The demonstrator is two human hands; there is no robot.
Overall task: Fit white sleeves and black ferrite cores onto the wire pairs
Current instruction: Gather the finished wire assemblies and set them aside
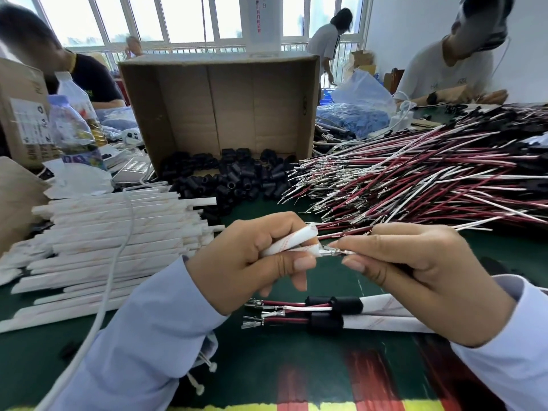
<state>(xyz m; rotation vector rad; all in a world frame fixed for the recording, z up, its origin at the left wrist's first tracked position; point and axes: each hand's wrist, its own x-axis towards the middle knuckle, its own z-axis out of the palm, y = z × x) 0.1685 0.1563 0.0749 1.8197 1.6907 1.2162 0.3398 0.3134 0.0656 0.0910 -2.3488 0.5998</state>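
Sleeving step is running. The white sleeve [299, 250] is hanging mid-frame above the green mat [261, 354], mouth pointing right. The wire pair [333, 253] is meeting it there: metal terminals are sitting right at the mouth, touching or just entering. Can't tell how deep. A second sleeve [296, 235] looks to be riding in the same grip, just above the first.

Left hand [246, 262] is gripping the sleeves, fingers curling over the top and thumb pressing from below. Right hand [415, 271] is pinching the wire pair between thumb and forefinger, close behind the terminals, with the other fingers curling under. The rest of the wires is hidden by the palm. Hands are facing each other, knuckles up, forearms coming in from the near edge.

Next move, my read: feed both terminals in together while the left hand is holding the flat mouth open. Crimp barbs will likely be snagging on the sleeve wall, so short pushes and a re-grip further back. No ferrite core showing on this pair, so that step is pending.

Around it:
- Finished assemblies [347, 304] are lying near, just below the hands, with black cores at the sleeve ends and terminals pointing left.
- Sleeve stock [118, 232] is stacked left.
- Ferrite core pile [234, 182] is lying far centre, spilling from the cardboard box [219, 108].
- Wire stock [415, 179] is heaped far right.
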